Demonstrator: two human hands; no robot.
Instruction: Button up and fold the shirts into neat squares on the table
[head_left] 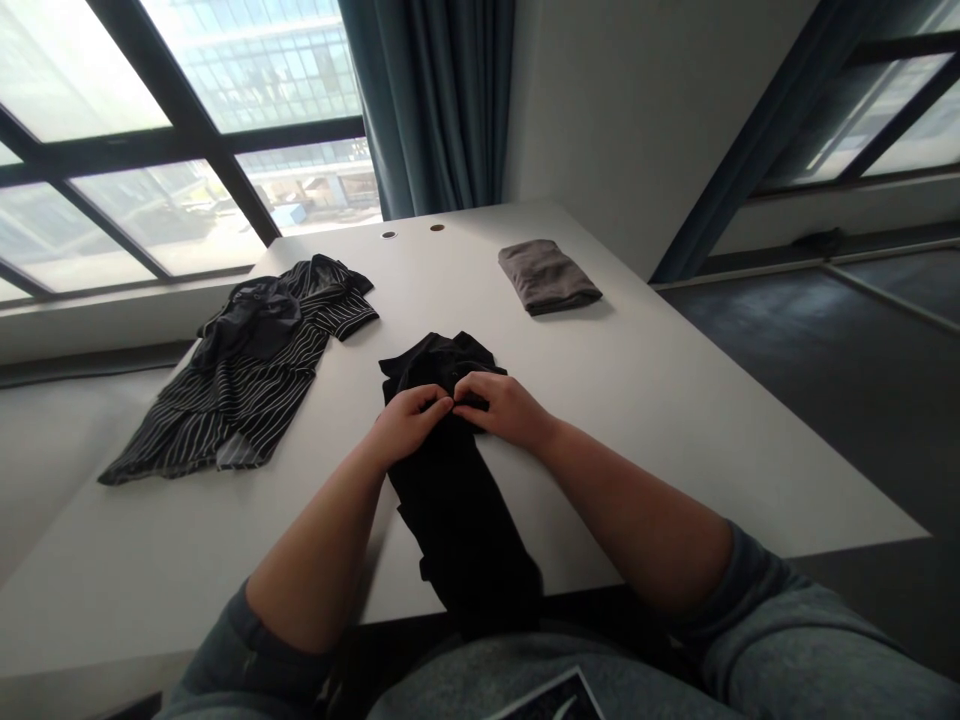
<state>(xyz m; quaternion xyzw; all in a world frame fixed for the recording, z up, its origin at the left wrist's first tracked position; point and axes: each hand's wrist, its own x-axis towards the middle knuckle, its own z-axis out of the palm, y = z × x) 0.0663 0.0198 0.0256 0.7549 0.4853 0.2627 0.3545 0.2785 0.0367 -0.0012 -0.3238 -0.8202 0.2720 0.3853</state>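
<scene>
A black shirt point(469, 510) lies lengthwise in front of me in a long, narrow shape, its bunched collar end away from me and its lower end at the table's near edge. My left hand point(411, 420) pinches the cloth just below the collar, thumb and forefinger together. Right beside it, my right hand point(501, 405) grips the same spot with bent fingers, the fingertips of both hands almost meeting. What exactly sits between the fingertips is too small and dark to make out.
On the white table point(637, 430), a black-and-white striped garment point(259, 375) lies loosely spread at the left. A folded grey-brown cloth point(550, 277) rests at the far right. Two round inserts are set near the back edge. Beyond stand windows and a blue curtain point(442, 100).
</scene>
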